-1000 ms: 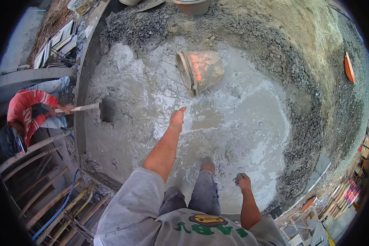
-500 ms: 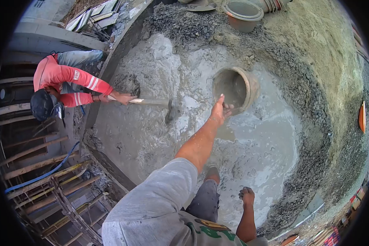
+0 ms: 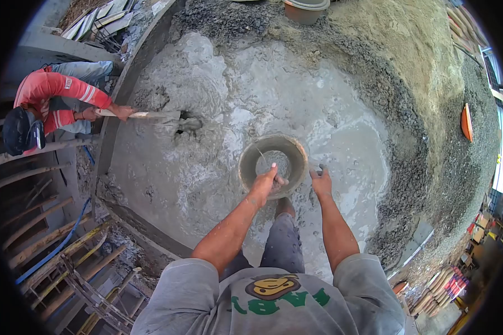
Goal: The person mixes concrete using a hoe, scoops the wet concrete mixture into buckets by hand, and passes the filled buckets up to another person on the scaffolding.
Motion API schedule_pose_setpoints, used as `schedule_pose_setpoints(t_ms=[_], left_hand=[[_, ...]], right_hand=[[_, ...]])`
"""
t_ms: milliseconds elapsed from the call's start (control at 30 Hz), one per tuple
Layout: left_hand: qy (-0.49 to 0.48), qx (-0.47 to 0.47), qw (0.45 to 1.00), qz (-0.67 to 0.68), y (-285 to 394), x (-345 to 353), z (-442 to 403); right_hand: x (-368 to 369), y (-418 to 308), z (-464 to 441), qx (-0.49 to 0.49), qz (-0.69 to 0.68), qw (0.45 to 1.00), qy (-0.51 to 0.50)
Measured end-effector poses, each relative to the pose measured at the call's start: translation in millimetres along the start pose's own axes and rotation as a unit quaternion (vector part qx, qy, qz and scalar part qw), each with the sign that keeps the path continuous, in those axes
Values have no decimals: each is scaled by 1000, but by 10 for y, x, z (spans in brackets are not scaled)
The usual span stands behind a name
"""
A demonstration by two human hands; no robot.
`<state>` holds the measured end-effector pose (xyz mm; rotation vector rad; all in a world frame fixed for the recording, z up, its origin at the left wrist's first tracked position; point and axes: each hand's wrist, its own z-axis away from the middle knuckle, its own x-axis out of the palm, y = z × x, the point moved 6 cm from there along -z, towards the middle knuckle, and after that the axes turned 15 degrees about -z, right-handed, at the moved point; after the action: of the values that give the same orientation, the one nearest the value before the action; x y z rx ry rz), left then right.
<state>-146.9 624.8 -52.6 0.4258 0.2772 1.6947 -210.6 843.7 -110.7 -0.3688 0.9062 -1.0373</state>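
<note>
A cement-smeared bucket (image 3: 300, 162) sits upright in the wet grey mortar (image 3: 207, 195) just ahead of my legs, some grey material visible at its bottom. My left hand (image 3: 270, 182) is closed at the near side of its mouth, where a thin wire handle (image 3: 260, 152) runs up from the fingers. To the right of the bucket, my right hand (image 3: 321, 181) hangs beside the wall with fingers apart and holding nothing; contact with the bucket cannot be made out.
At left, a co-worker in a red shirt (image 3: 36, 86) bends over the low wall (image 3: 109, 134), holding a long-handled hoe (image 3: 151, 115) in the mortar. Gravel (image 3: 399, 106) and sand (image 3: 413, 50) curve around the right. Another bucket (image 3: 302, 14) stands at the far edge.
The bucket has come from tilted on its side, farther out, to upright and closer, with my left hand on it. My right hand has risen towards it. The co-worker's hoe has moved in the mortar.
</note>
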Motion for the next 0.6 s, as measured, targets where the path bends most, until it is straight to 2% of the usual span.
schedule_pose_setpoints(t_ms=[33,100,200,300,400,533,600], left_hand=[[20,-10,1000,9,-284,-93,14],[66,-41,997,18,-961,-344,22],[119,-121,986,-9,-1457,-677,445],[165,-116,978,51,-1674,-1010,693],[187,-96,976,66,-1662,-1247,871],[159,-67,983,56,-1572,-1203,1054],[171,-25,978,112,-1418,-1222,1194]], right_hand=[[197,65,-127,-27,24,999,2],[630,162,-293,-50,101,992,-55],[1282,349,-273,0,169,958,-231],[1691,649,28,60,185,941,-276],[1891,701,410,105,39,957,-268],[1939,432,638,93,34,975,-197],[1929,273,643,77,51,984,-152]])
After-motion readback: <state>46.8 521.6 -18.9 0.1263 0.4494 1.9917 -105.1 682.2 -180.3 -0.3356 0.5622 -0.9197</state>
